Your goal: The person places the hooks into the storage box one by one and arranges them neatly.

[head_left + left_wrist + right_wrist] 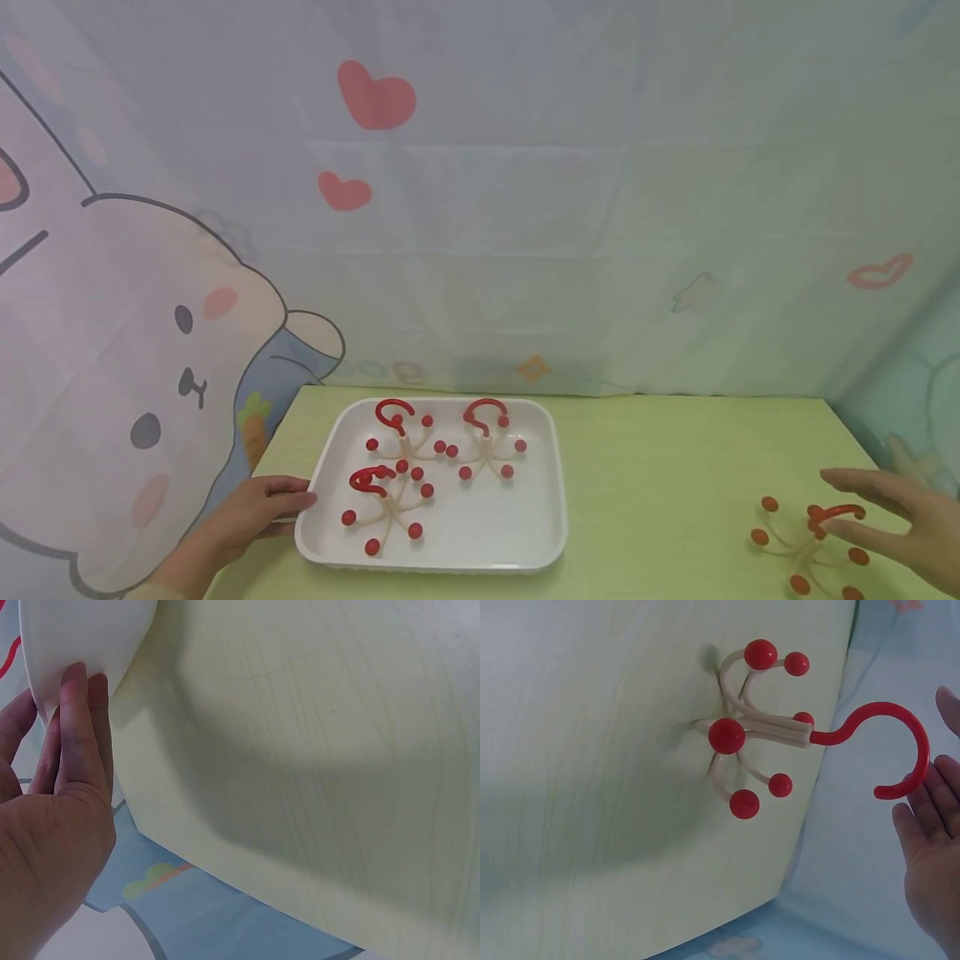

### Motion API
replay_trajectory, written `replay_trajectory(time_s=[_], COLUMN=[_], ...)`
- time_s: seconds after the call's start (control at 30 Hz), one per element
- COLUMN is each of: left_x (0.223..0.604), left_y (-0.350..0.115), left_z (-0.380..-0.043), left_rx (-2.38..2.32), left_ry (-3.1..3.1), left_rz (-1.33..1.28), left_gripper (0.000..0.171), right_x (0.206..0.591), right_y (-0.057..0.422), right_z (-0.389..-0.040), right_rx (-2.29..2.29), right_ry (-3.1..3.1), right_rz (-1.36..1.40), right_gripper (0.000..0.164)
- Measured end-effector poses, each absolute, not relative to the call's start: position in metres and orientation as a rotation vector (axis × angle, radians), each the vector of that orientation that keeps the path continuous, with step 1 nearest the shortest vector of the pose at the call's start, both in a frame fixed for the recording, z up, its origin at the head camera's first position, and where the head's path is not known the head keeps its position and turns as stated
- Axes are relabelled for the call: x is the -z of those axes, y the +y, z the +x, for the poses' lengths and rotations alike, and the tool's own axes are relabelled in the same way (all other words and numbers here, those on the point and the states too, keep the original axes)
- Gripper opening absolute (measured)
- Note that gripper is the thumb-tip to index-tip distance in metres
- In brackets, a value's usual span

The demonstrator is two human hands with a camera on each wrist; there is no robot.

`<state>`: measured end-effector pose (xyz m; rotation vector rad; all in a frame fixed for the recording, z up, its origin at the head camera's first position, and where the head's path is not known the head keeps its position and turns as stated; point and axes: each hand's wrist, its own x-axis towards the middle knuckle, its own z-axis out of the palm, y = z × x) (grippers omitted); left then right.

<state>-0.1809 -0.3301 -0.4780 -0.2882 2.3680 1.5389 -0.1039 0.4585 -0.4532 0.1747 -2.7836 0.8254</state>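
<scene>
At the left of the head view, my left hand [258, 517] holds the near-left rim of a white tray [517, 525]. Its thumb lies at the rim and its fingers [75, 735] lie against the outer wall. Inside the tray stand three claw-shaped massagers [387, 504], each with a red hook handle and cream legs ending in red balls. Another such massager [772, 731] stands on the table at the right, hook up. My right hand [900, 525] is spread around its hook [922, 742], fingers loosely extended and not closed on it. Whether they touch it I cannot tell.
The pale green table [660, 483] runs between the tray and the right-hand massager. Behind it hangs a printed cloth [562, 208] with hearts and a rabbit. Two massagers at the back of the tray stand close together, their balls nearly touching.
</scene>
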Motion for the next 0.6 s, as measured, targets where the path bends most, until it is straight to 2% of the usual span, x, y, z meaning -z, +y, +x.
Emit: replay_trajectory(time_s=[0.6], left_x=[0.477], left_y=[-0.327], left_z=[-0.182], left_rx=[-1.507], left_ry=[2.39], left_rz=[-0.341], left_gripper=[0.047], right_x=[0.469], right_y=[0.462], right_z=[-0.102], right_rx=[-0.89], right_ry=[-2.708], right_rz=[0.052], right_gripper=[0.032])
